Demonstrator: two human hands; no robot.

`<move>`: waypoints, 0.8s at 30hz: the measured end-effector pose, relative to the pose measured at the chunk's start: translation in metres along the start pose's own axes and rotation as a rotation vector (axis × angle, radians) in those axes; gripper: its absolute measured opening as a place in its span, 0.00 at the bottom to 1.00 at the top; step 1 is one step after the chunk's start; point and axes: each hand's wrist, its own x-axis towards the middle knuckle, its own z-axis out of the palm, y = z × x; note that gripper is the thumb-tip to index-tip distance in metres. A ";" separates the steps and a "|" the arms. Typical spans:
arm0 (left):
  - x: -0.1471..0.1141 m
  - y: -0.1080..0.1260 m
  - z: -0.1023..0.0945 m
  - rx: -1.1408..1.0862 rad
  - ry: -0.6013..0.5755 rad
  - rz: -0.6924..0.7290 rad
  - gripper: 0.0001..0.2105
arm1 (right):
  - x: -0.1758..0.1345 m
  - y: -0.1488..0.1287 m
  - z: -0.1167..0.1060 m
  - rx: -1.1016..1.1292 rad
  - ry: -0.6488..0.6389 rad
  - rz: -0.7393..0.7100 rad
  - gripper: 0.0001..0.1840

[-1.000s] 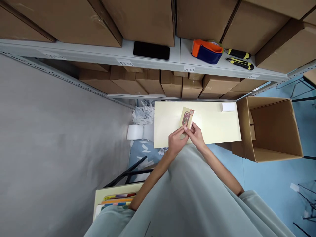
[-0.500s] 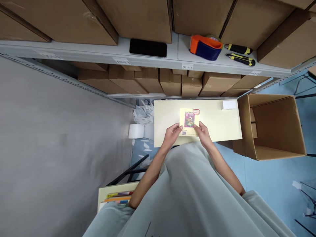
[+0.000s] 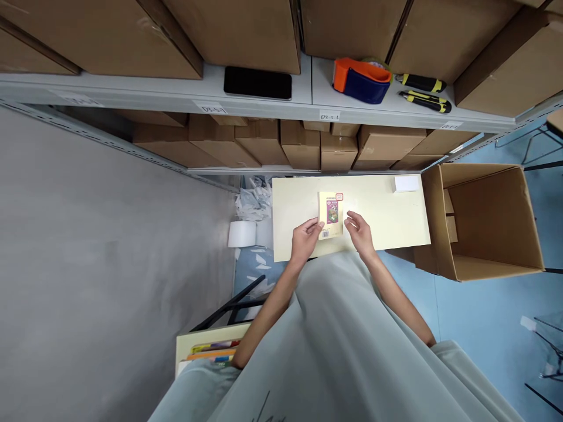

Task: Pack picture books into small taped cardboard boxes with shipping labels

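Observation:
A small pale-yellow book (image 3: 324, 230) with a purple picture, a barcode and a red-edged label is held up over the cream tabletop (image 3: 373, 225). My left hand (image 3: 305, 239) pinches its lower left edge, thumb on the face towards me. Just off the book's right edge is my right hand (image 3: 360, 233), fingers apart and slightly curled, with nothing in them. The book is turned at an angle, so its face looks narrow.
A stack of white slips (image 3: 406, 184) lies at the table's far right. An open cardboard box (image 3: 492, 220) stands to the right. On the shelf (image 3: 176, 91) ahead are a black phone (image 3: 257, 83), a tape dispenser (image 3: 363, 82) and two cutters (image 3: 424, 92). A white roll (image 3: 241, 234) stands left.
My right hand has let go of the book's right edge and opened beside it. The book has turned in my left hand and looks narrower.

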 end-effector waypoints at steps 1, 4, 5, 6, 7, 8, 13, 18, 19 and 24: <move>-0.001 -0.001 0.003 0.017 0.019 0.020 0.28 | -0.002 0.000 0.003 0.016 -0.044 0.004 0.35; -0.005 -0.006 0.013 0.060 0.061 0.068 0.24 | -0.012 -0.002 0.019 0.103 -0.166 0.013 0.37; -0.006 -0.007 0.018 0.069 0.066 0.076 0.23 | -0.014 -0.003 0.025 0.130 -0.180 0.009 0.37; -0.008 -0.009 0.021 0.074 0.062 0.080 0.23 | -0.016 -0.003 0.030 0.152 -0.177 0.006 0.37; -0.009 -0.011 0.024 0.078 0.042 0.084 0.23 | -0.017 -0.003 0.034 0.168 -0.160 0.009 0.35; -0.009 -0.013 0.027 0.081 0.009 0.087 0.24 | -0.016 -0.002 0.038 0.177 -0.132 0.023 0.33; 0.000 -0.017 0.016 0.132 -0.023 0.139 0.27 | -0.012 -0.001 0.032 0.193 -0.063 0.103 0.30; 0.013 -0.015 -0.016 0.192 0.077 0.090 0.26 | -0.015 -0.012 0.010 0.212 -0.186 0.116 0.31; 0.014 -0.015 -0.021 0.163 0.029 0.050 0.26 | -0.016 -0.015 0.007 0.212 -0.207 0.119 0.31; 0.011 -0.014 -0.032 0.036 -0.105 -0.035 0.27 | -0.016 -0.021 0.001 0.211 -0.278 0.145 0.29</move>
